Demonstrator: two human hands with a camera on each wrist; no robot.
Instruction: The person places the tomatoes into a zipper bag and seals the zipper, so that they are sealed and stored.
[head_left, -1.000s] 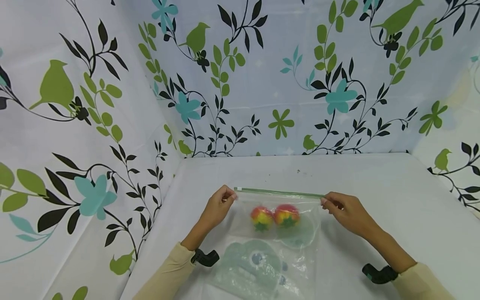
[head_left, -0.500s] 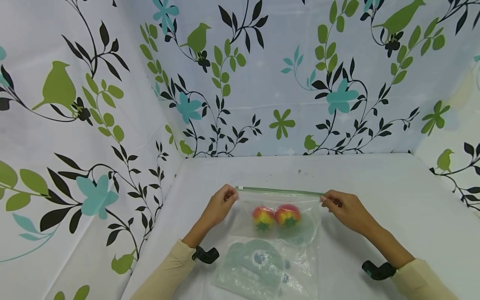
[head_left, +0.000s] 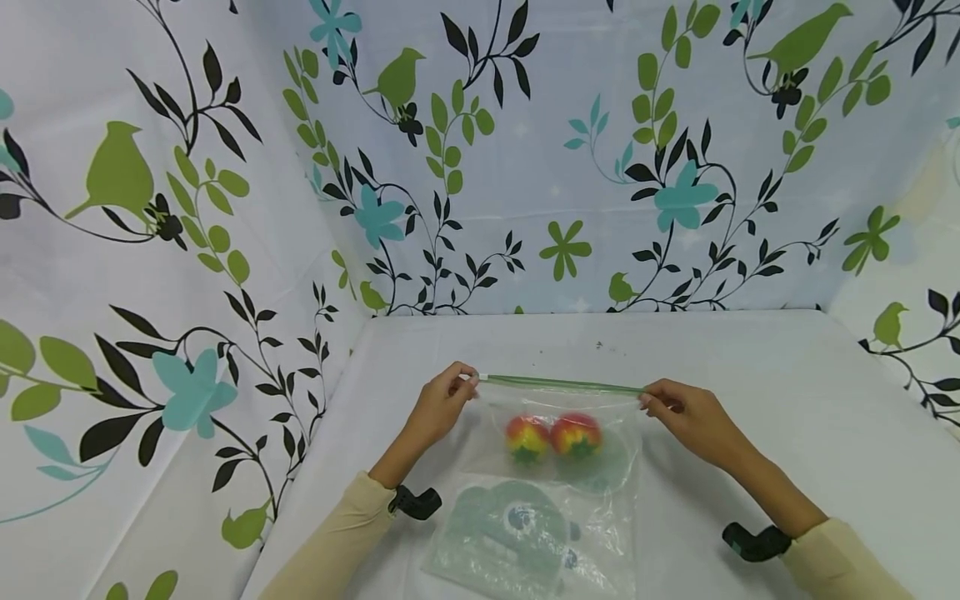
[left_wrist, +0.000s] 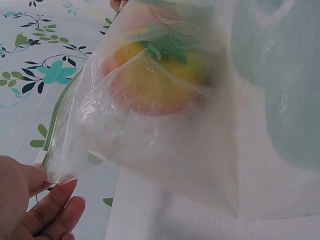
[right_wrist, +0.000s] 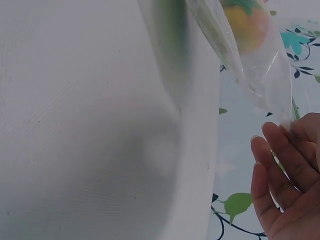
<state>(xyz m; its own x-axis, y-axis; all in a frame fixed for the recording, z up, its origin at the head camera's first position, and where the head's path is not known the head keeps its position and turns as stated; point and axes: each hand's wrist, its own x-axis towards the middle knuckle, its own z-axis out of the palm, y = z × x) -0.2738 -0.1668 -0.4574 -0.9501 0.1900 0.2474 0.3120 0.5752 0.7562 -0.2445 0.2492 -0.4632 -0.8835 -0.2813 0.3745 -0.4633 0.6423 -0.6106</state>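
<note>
A clear zip bag (head_left: 600,533) with a green zip strip along its top is stretched between both hands over the white table. My left hand (head_left: 442,402) pinches the bag's left top corner, its fingertips right at the white slider (left_wrist: 41,158). At the other end of the strip, my right hand (head_left: 693,421) pinches the right top corner between thumb and forefinger, the remaining fingers loosely bent. Inside show two red-and-yellow toy fruits, a left one (head_left: 527,438) and a right one (head_left: 576,435), with green leafy tops. Pale green rounded shapes (head_left: 502,533) show on or through the film lower down.
The white table (head_left: 750,367) runs back to a cloth backdrop (head_left: 480,167) printed with birds, leaves and flowers. Similar printed cloth (head_left: 172,333) hangs at the left side. Black wrist cameras sit on both forearms, beside the beige sleeves (head_left: 330,533).
My left hand has shifted slightly up and right, its fingertips now over the slider end of the zip strip. The right hand and the fruits have stayed nearly still.
</note>
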